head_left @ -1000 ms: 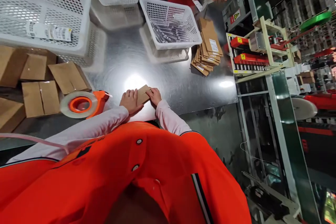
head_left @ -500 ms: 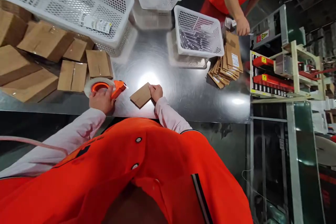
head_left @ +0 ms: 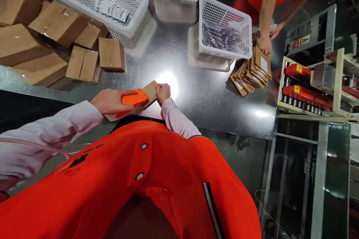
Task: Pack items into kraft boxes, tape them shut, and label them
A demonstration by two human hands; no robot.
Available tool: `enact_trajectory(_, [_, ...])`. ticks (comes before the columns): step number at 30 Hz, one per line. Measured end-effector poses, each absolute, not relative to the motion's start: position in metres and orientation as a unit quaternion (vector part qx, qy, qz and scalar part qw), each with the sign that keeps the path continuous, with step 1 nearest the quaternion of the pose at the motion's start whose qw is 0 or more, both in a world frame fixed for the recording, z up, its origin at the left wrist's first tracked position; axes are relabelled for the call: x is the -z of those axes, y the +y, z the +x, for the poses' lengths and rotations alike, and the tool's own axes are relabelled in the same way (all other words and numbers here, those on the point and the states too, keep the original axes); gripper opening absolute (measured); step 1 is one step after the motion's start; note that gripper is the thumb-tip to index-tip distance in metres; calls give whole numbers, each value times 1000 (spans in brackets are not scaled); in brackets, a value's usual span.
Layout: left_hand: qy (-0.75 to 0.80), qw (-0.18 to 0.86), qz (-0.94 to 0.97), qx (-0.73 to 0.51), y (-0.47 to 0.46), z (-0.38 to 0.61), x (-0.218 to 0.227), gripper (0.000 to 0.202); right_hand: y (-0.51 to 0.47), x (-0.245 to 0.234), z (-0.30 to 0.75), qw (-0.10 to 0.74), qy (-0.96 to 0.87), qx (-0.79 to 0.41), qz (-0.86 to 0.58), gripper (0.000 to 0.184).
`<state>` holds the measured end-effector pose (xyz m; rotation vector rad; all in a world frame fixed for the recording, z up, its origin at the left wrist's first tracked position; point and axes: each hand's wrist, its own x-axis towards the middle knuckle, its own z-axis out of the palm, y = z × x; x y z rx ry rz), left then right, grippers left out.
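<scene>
A small flat brown cardboard box lies on the steel table near its front edge. My right hand is closed on the box's right end and presses it down. My left hand grips an orange tape dispenser, whose orange nose rests on the left part of the box. The tape roll itself is hidden behind my left hand.
Brown cartons are piled at the left. White perforated baskets stand at the back, one holding clear packets. A fanned stack of flat boxes lies at the right, where another person's hand touches it. A machine rack borders the table's right side.
My left hand has lifted the tape dispenser off the table and brought it right onto the box. My right hand has stayed on the box. The other person's hand moved down to the stack.
</scene>
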<state>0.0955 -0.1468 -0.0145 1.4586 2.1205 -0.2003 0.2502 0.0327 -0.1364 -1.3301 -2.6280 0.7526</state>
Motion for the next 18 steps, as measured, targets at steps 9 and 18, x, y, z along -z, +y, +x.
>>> enact_trajectory(9, [783,265,554,103,-153,104,45,90,8,120,260,35,-889,-202,-410,49])
enact_trajectory(18, [796,271,542,15,-226,112,92,87,-22,111,254,-4,-905,-197,-378,91])
